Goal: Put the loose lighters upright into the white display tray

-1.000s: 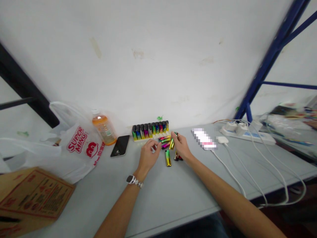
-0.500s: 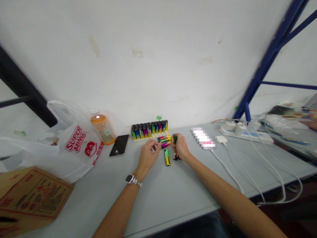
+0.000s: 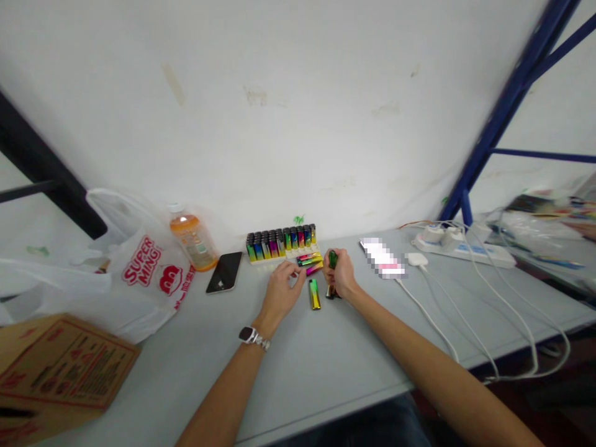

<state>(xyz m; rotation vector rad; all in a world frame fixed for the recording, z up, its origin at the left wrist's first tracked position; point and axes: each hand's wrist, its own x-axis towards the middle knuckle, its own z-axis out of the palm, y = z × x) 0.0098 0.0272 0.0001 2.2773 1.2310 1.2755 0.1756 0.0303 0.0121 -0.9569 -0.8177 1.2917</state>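
Note:
Upright lighters (image 3: pixel 267 247) with black tops fill much of a pale tray (image 3: pixel 298 253) by the wall. Several shiny multicoloured lighters (image 3: pixel 311 262) lie in front of its right end. My left hand (image 3: pixel 280 290), with a watch on the wrist, rests beside them, thumb and fingers apart, fingertips close to a pink-and-yellow lighter. My right hand (image 3: pixel 344 273) is closed around a green lighter (image 3: pixel 332 259), held upright. Between the hands a green-and-yellow lighter (image 3: pixel 315 295) lies on the table. Partly hidden below my right hand are dark, shiny lighters (image 3: pixel 330 292).
To the left are a black phone (image 3: pixel 224 273), an orange drink bottle (image 3: pixel 193 239), a white plastic bag (image 3: pixel 139 273) and a cardboard box (image 3: pixel 69 366). On the right lie a blurred-out phone (image 3: pixel 382 257), a white charger (image 3: pixel 416 260), cables and a power strip (image 3: pixel 484 251).
My left hand has shifted slightly right, towards the lying lighters. The green lighter in my right hand shows more clearly, and the hand has turned a little.

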